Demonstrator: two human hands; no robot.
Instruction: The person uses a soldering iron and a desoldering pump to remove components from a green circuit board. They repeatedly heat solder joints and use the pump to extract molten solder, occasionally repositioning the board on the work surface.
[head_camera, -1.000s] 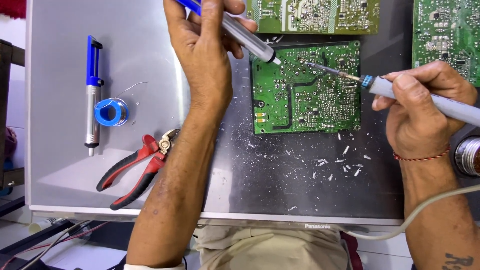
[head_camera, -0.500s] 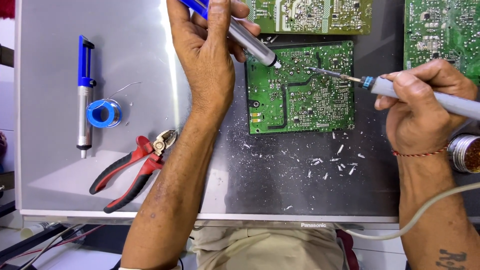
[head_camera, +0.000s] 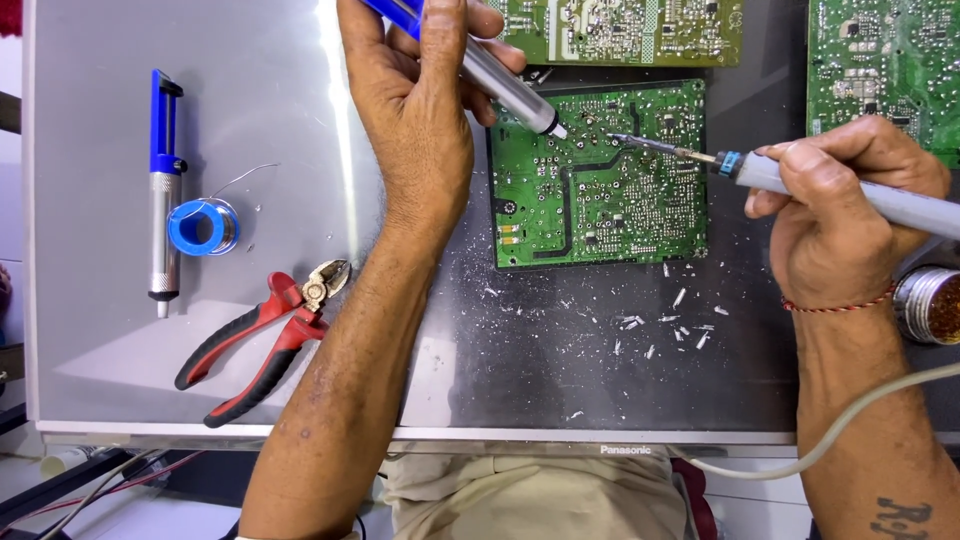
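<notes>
A green circuit board lies solder side up on a dark glossy panel. My left hand grips a silver and blue desoldering pump, its white nozzle just over the board's upper left part. My right hand holds a grey soldering iron by its handle. The iron's tip rests on the board's upper middle, a short way right of the pump nozzle. A pale cable trails from the iron past my right forearm.
A second blue and silver pump, a blue solder spool and red-handled cutters lie at the left. More green boards sit at the top. A round tin stands at the right edge. Cut lead scraps litter the panel.
Both hands hold their tools over the board much as before. The pump nozzle and iron tip stay close together; only the view has shifted slightly.
</notes>
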